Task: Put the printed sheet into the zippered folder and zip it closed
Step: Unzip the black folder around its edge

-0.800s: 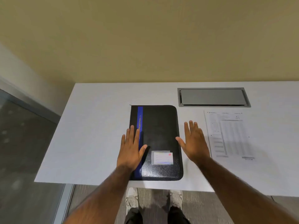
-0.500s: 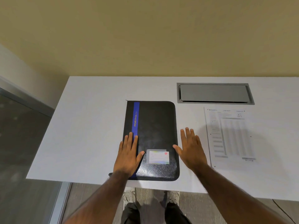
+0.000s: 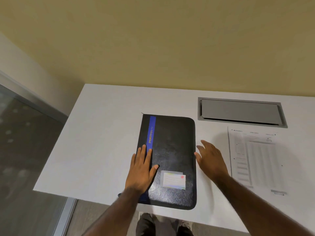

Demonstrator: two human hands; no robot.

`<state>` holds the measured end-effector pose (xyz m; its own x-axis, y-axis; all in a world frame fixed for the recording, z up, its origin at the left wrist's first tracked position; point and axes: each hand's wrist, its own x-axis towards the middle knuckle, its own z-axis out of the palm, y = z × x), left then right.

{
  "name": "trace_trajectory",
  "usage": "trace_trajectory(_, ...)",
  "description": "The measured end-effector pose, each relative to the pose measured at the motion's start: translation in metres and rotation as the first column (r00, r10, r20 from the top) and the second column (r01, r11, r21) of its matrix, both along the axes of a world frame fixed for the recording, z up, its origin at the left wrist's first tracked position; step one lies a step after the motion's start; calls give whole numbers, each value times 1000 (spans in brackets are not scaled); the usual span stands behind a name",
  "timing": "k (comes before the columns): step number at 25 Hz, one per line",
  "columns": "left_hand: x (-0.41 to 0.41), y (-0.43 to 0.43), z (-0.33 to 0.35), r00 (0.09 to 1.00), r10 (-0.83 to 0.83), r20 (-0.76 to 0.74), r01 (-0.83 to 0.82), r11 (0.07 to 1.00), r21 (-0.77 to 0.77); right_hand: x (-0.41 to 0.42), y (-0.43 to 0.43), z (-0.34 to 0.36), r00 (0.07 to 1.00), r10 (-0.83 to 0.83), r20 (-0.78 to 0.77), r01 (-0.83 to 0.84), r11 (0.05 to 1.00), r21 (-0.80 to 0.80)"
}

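A black zippered folder [image 3: 172, 150] with a blue stripe and a small label card lies closed on the white table [image 3: 102, 133], its near edge at the table's front. My left hand [image 3: 141, 171] rests flat on its left side, fingers spread over the stripe. My right hand [image 3: 210, 159] hovers just right of the folder's right edge, fingers apart and slightly curled, holding nothing. The printed sheet [image 3: 257, 159] lies flat on the table to the right of my right hand.
A grey recessed cable hatch [image 3: 241, 112] is set in the table behind the sheet. The table's left edge drops to a dark floor and a glass partition [image 3: 25, 142]. A yellow wall stands behind the table.
My right hand has lifted off the table and turned toward the folder's right edge. My left hand stays flat on the folder. The camera view has shifted slightly.
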<state>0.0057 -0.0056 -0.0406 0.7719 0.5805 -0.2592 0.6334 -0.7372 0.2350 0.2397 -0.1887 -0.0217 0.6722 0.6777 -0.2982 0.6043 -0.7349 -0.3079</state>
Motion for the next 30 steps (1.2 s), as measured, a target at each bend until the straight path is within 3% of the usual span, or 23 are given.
trace_trajectory(3, 29, 38, 8, 981, 111, 161, -113, 994, 6, 33, 61, 19, 998, 34, -62, -27, 994, 107)
trace_trajectory(5, 56, 70, 16, 943, 220, 248, -226, 974, -5, 47, 94, 29, 996, -21, -92, 29, 996, 90)
trace_trajectory(8, 100, 126, 28, 861, 486, 151, -459, 869, -185, 53, 122, 29, 974, -200, -110, 200, 980, -10)
trace_trajectory(11, 140, 170, 38, 798, 601, 47, -558, 767, -317, 51, 124, 20, 946, -314, -82, 312, 949, -41)
trace_trajectory(14, 174, 195, 45, 803, 593, -57, -567, 732, -377, 51, 118, 10, 921, -377, -99, 373, 926, -54)
trace_trajectory(20, 198, 198, 41, 823, 508, -253, -567, 753, -333, 55, 113, 5, 876, -447, -179, 450, 893, -28)
trace_trajectory(25, 205, 209, 34, 845, 466, -262, -524, 820, -230, 58, 117, 5, 834, -491, -252, 505, 863, -10)
trace_trajectory(30, 224, 192, 32, 892, 367, -265, -382, 924, -7, 60, 118, 3, 826, -493, -274, 515, 857, 12)
